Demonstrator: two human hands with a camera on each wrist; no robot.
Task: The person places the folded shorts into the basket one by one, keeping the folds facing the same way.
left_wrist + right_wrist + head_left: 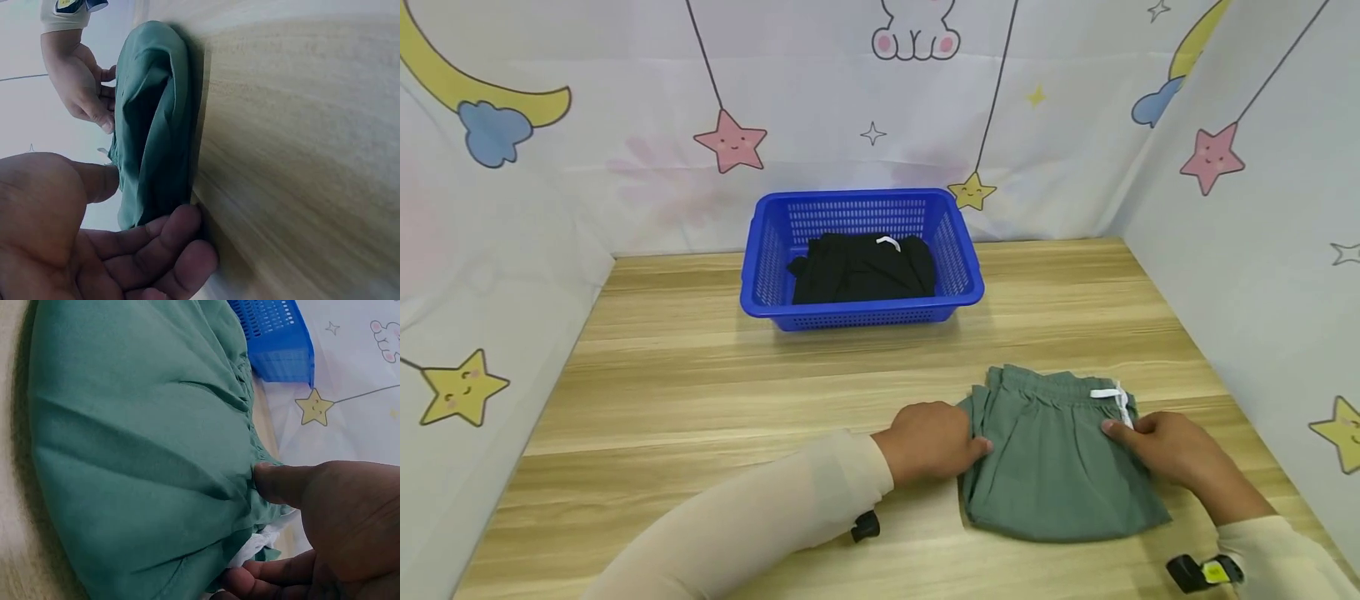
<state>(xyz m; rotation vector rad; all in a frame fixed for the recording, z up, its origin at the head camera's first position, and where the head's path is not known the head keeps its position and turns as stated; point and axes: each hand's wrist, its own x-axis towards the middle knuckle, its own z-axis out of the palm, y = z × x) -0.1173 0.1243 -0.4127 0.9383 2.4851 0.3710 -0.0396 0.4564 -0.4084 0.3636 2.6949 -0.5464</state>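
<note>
Folded green drawstring shorts (pixel 1060 479) lie on the right part of the table, elastic waistband toward the back, a white drawstring (pixel 1122 400) at its right end. My left hand (pixel 928 442) grips their left side edge. In the left wrist view, the thumb is on the upper side and the curled fingers (pixel 184 228) are at the lower layers by the tabletop. At the right side, just below the waistband, my right hand (pixel 1183 454) pinches the cloth, thumb on top; its other fingers (pixel 275 575) are partly hidden beneath the edge.
Behind the hands, a blue plastic basket (pixel 865 310) stands at the back of the wood-grain table (pixel 700 375). Inside it lies a black garment (pixel 865 275) with a white drawstring. Printed cloth walls (pixel 820 108) border the back and both sides.
</note>
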